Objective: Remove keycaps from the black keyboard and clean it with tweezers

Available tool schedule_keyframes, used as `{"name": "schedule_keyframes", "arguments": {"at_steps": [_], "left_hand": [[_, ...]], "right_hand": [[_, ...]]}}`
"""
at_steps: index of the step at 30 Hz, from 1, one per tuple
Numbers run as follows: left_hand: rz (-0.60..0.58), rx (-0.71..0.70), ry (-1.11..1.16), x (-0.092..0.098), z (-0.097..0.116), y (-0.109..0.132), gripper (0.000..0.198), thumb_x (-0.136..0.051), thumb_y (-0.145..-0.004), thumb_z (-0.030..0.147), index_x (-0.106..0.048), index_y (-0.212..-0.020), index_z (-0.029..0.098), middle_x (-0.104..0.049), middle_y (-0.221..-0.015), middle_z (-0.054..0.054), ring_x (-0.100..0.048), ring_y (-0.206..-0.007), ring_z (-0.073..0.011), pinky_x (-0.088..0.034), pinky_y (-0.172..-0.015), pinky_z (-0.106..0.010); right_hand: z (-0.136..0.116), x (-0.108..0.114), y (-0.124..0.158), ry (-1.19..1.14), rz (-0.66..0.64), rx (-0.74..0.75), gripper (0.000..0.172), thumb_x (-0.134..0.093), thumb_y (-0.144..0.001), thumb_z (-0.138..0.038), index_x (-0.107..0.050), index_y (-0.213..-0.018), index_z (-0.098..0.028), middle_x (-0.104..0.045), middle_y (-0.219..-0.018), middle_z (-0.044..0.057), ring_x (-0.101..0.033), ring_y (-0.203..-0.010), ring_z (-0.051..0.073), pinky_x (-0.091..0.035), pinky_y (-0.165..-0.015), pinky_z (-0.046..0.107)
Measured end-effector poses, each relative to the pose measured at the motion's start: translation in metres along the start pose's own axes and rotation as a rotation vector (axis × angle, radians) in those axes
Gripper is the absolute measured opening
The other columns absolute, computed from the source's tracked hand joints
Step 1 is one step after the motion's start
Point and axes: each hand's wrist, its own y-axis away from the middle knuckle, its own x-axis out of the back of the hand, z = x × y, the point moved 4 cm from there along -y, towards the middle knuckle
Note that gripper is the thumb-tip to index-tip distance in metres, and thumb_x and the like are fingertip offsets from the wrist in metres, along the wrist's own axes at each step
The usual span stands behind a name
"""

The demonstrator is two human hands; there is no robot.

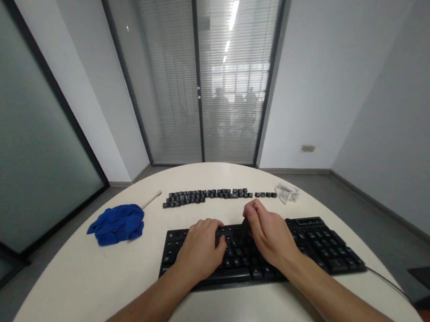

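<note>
A blue cloth lies left of the fingers, a crumpled white scrap beyond them rightward, a glass partition farther off.

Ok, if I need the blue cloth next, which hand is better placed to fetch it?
Probably the left hand: at the keyboard, it is nearer the blue cloth. The right hand is farther off and seems to pinch a dark object.

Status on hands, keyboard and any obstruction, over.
Left hand on keyboard's left half. Right hand over its middle, curled round dark item, unclear. Loose keycaps beyond, blue cloth left, both off keyboard.
</note>
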Motion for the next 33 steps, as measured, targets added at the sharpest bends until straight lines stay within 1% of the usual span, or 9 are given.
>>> {"name": "schedule_keyframes", "arguments": {"at_steps": [8,17,29,33], "left_hand": [[-0.011,0.004,-0.023,-0.0002,0.0002,-0.0003,0.021,-0.050,-0.088,0.022,-0.060,-0.106,0.019,-0.066,-0.104,-0.008,-0.058,-0.101,-0.0248,-0.045,-0.092,-0.041],[-0.016,0.003,-0.024,0.0023,0.0014,-0.0007,0.021,-0.049,-0.089,0.021,-0.061,-0.106,0.019,-0.065,-0.103,-0.008,-0.059,-0.099,-0.0243,-0.045,-0.092,-0.040],[-0.018,-0.001,-0.022,0.0022,0.0020,-0.0004,0.020,-0.048,-0.090,0.023,-0.060,-0.106,0.019,-0.066,-0.103,-0.008,-0.059,-0.100,-0.0251,-0.045,-0.092,-0.041],[-0.024,0.005,-0.023,0.0028,0.0026,-0.0008,0.021,-0.049,-0.089,0.022,-0.061,-0.106,0.019,-0.066,-0.103,-0.008,-0.059,-0.100,-0.0249,-0.045,-0.092,-0.040]], "right_hand": [[0.0038,-0.0043,-0.0001,-0.040,-0.004,-0.006,0.035,-0.024,-0.101,-0.044,-0.049,-0.090,-0.023,-0.063,-0.062,0.001,-0.062,-0.055,0.021,-0.037,-0.054,0.026],[0.0012,-0.0045,0.0006,-0.065,-0.015,0.008,0.032,-0.028,-0.100,-0.043,-0.049,-0.086,-0.024,-0.064,-0.058,-0.001,-0.064,-0.056,0.020,-0.039,-0.056,0.026],[0.0013,-0.0072,0.0011,-0.009,-0.001,0.019,0.031,-0.028,-0.100,-0.040,-0.050,-0.088,-0.023,-0.067,-0.061,0.001,-0.067,-0.059,0.022,-0.039,-0.057,0.027],[-0.0002,-0.0105,0.0017,0.015,-0.023,0.027,0.030,-0.029,-0.100,-0.040,-0.049,-0.087,-0.022,-0.068,-0.065,0.003,-0.068,-0.060,0.022,-0.038,-0.056,0.026]]}}
